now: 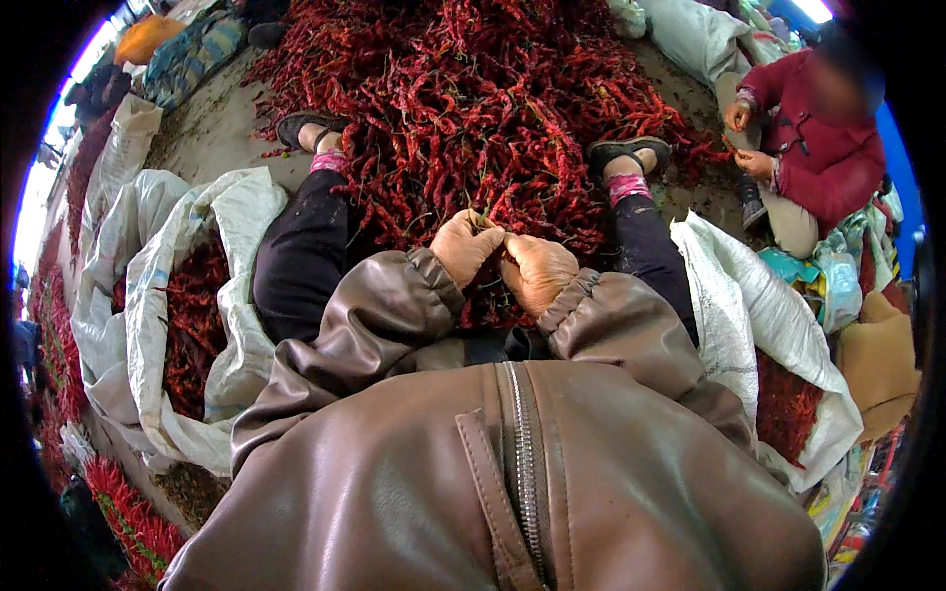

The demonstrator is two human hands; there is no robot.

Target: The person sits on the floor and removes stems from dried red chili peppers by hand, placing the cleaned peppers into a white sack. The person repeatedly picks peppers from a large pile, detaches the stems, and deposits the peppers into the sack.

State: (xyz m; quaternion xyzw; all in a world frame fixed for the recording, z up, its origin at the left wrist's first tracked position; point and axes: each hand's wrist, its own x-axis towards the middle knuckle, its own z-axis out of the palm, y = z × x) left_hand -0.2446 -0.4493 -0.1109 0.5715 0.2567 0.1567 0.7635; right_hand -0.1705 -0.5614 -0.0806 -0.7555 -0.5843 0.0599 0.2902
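My left hand [465, 248] and my right hand [542, 273] meet at the fingertips, just above the near edge of a heap of dried red chili peppers [473, 118]. Thin greenish stems [482, 217] stick up from the pinched thumb and finger of my left hand. The fingers of my right hand are curled in against the left fingertips. What lies beneath them is hidden by the back of the hand. The heap spreads between my outstretched legs and on beyond my feet.
On my left stands an open white woven sack [247, 288] with dark red chilies inside. Another white sack [728, 295], also holding red chilies, is at my right. A person in a red coat [828, 159] sits at the far right, hands near the heap's edge.
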